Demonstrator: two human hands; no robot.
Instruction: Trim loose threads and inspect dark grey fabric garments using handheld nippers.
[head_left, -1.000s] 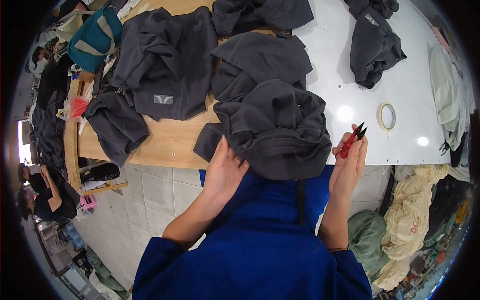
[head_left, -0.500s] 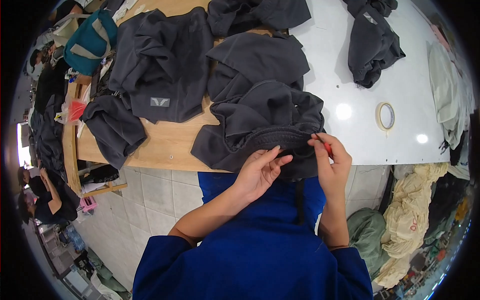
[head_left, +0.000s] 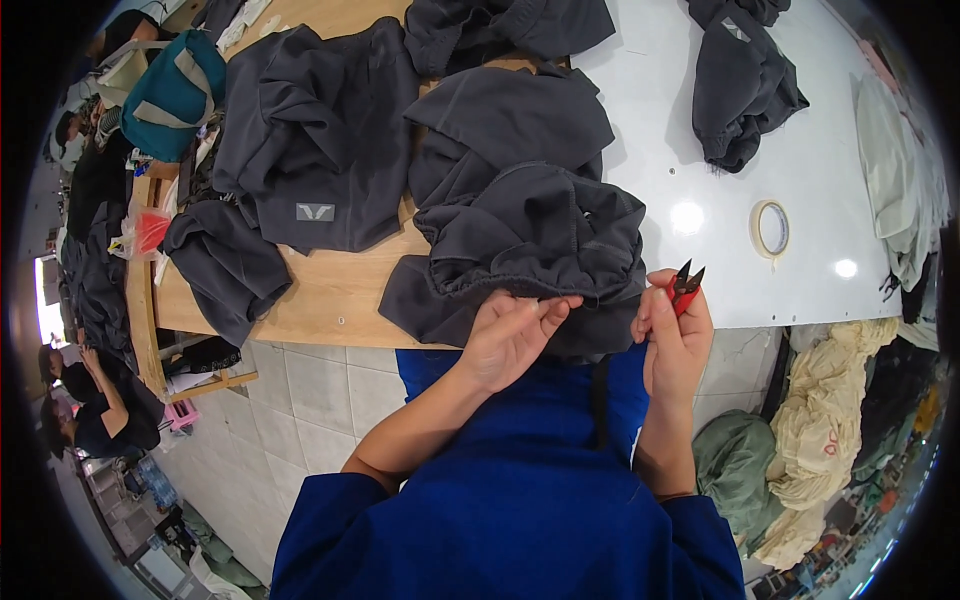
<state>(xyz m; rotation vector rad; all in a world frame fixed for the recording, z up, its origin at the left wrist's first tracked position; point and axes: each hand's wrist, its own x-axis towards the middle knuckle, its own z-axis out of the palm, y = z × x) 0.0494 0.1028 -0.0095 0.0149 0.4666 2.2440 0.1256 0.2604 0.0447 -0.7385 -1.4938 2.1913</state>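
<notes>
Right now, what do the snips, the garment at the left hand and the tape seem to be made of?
Snips: blades probably metal, dark and sharply pointed; red grips perhaps plastic.
Garment: matte dark grey cloth, judging by its soft folds and stitched seams; the fibre is unclear.
Tape: pale cream, perhaps paper; finish too small to tell.

L hand [head_left: 510,338] half-curled, palm up; R hand [head_left: 677,345] upright, loose grip.
</notes>
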